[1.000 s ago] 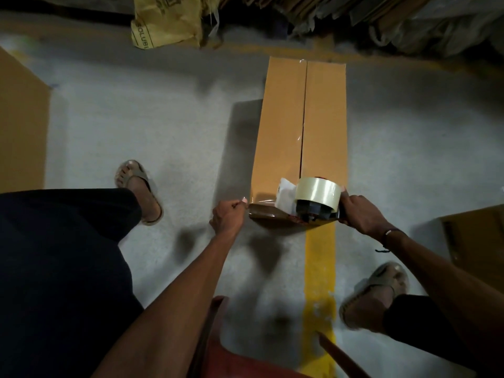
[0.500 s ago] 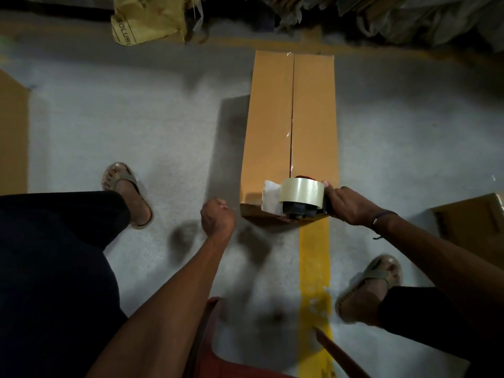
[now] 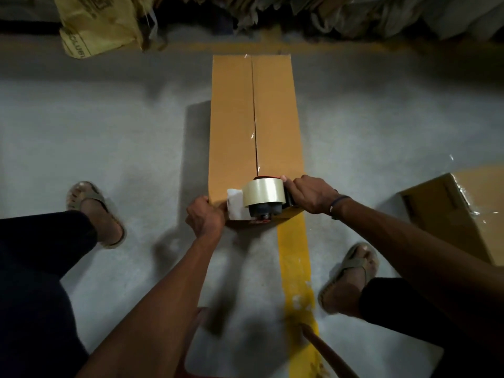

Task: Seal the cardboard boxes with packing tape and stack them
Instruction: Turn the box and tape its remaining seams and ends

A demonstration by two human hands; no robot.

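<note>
A long brown cardboard box [image 3: 231, 126] lies on the grey floor, running away from me, its two top flaps meeting in a centre seam with clear tape along the far part. A tape dispenser [image 3: 263, 199] with a roll of clear tape sits on the box's near end. My right hand [image 3: 311, 195] grips the dispenser's handle from the right. At the box's near left corner my left hand [image 3: 204, 216] rests with its fingers curled over the edge, beside the loose white end of the tape [image 3: 235, 204].
A second taped cardboard box [image 3: 458, 214] stands at the right. A yellow floor line [image 3: 294, 260] runs from under the long box toward me. My sandalled feet [image 3: 95, 214] flank it. A yellow sack [image 3: 101, 25] and piled material lie at the back. A red chair [image 3: 191, 350] edge is below.
My left hand let go of the box end, drew back, then came to the box's near left corner. The dispenser stays at the near end in my right hand.
</note>
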